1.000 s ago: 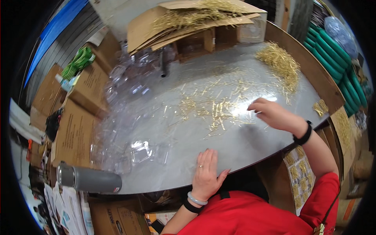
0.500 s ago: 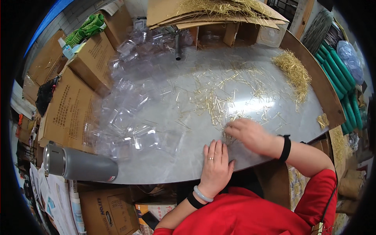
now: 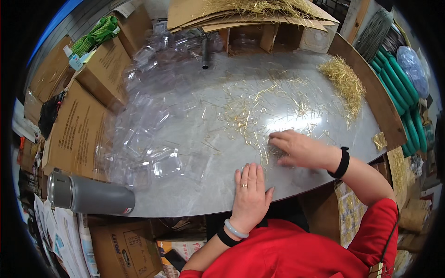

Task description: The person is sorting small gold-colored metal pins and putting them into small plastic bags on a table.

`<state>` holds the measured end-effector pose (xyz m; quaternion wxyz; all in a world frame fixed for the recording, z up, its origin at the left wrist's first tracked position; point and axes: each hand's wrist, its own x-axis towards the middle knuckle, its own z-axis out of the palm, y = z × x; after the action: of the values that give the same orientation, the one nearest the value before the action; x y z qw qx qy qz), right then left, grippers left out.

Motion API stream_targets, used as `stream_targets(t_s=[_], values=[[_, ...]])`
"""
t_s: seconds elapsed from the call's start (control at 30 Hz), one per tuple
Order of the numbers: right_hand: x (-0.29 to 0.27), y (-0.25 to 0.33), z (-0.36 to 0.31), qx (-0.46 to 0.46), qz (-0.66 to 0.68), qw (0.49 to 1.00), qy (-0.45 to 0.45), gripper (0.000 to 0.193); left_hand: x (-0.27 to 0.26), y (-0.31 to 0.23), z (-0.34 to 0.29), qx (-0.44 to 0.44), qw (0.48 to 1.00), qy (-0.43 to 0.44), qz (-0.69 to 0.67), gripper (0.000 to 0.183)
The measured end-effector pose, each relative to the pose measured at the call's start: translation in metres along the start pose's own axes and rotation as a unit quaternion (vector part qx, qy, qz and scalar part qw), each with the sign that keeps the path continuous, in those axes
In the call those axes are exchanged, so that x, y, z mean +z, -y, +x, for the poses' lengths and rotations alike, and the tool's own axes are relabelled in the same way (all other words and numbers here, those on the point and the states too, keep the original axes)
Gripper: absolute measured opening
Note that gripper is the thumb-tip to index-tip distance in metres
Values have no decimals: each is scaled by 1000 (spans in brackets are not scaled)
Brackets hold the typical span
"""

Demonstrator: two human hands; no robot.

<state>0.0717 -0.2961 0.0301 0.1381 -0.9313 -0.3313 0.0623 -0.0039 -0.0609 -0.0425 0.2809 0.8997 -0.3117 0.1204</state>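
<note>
My left hand [image 3: 251, 197] lies flat near the front edge of the grey table, fingers stretched out and empty. Farther right, my right hand [image 3: 299, 149] is palm down over scattered gold wire hooks [image 3: 241, 121]. Its fingers are bent, with thumb and fingertips apart. No hook shows clearly in its grasp, though the space under the palm is hidden. A few hooks [image 3: 264, 155] lie between the two hands. The loose hooks spread from there toward the table's far side, pointing every way.
Clear plastic boxes [image 3: 167, 163] cover the table's left. A grey bottle [image 3: 99, 193] lies at the front left corner. A dense heap of gold wire [image 3: 345, 85] sits by the right cardboard wall [image 3: 391, 113]. A black tube [image 3: 205, 53] stands near the back. Cardboard boxes [image 3: 76, 127] line the left side.
My right hand has shifted slightly right, away from the left hand, its thumb now spread from the fingers. Some hooks near it have moved. My left hand stays flat on the table.
</note>
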Motion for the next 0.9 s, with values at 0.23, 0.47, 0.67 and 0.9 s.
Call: stream_targets(t_s=[0.23, 0.47, 0.67, 0.9], values=[[11, 20, -20, -60, -35, 997, -25, 57, 2, 0, 2, 0, 1000, 10, 25, 68], [29, 23, -38, 24, -49, 996, -65, 52, 2, -1, 2, 4, 999, 23, 30, 70], [42, 34, -39, -24, 43, 996, -71, 46, 2, -3, 3, 2, 1000, 14, 15, 73], [30, 35, -46, -10, 55, 986, -154, 34, 4, 4, 1, 4, 1000, 13, 19, 68]])
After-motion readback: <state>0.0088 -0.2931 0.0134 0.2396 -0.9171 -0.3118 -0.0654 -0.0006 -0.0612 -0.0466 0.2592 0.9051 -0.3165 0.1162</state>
